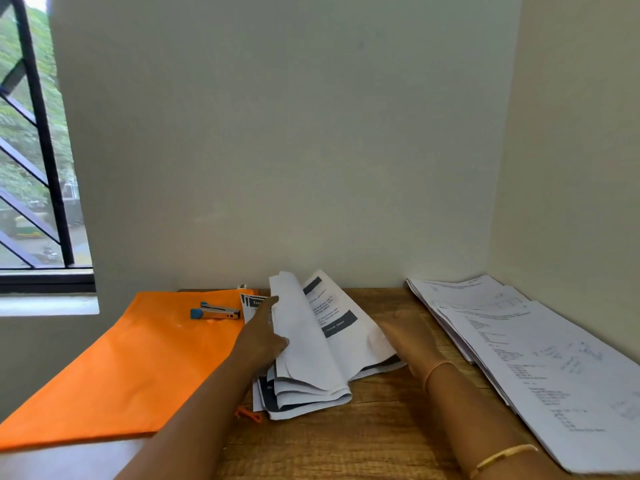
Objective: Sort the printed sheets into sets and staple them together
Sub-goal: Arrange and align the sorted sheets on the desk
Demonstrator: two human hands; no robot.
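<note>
Leafing through printed sheets in the middle of the wooden surface.
Left hand pinches the raised pages, thumb over their edge; right hand, blurred, rests its fingers flat on the stack's right side. The dark headings are too blurred to read.

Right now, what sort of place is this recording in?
Likely a home or small-office desk corner: wooden table against plain walls, barred window, stacks of printed sheets, a stapler.
</note>
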